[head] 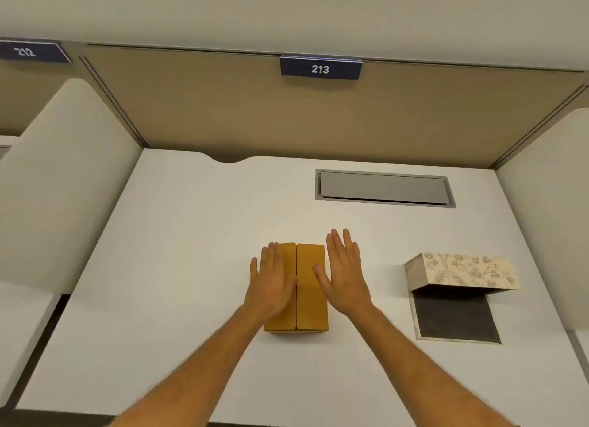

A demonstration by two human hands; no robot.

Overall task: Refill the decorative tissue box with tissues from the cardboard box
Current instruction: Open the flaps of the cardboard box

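Observation:
A brown cardboard box [307,286] stands in the middle of the white desk [178,235], its two top flaps closed with a seam down the centre. My left hand [271,280] lies flat over the left flap, fingers spread. My right hand [345,273] hovers flat at the box's right edge, thumb over the right flap. Neither hand grips anything. To the right sits the decorative tissue box [462,270], cream with a floral print, its lid tilted up and a dark interior [455,318] showing in front.
A grey recessed cable hatch [384,187] lies in the desk at the back right. A tan partition with a sign reading 213 [320,69] closes the far side. Padded cream dividers [63,178] flank the desk left and right.

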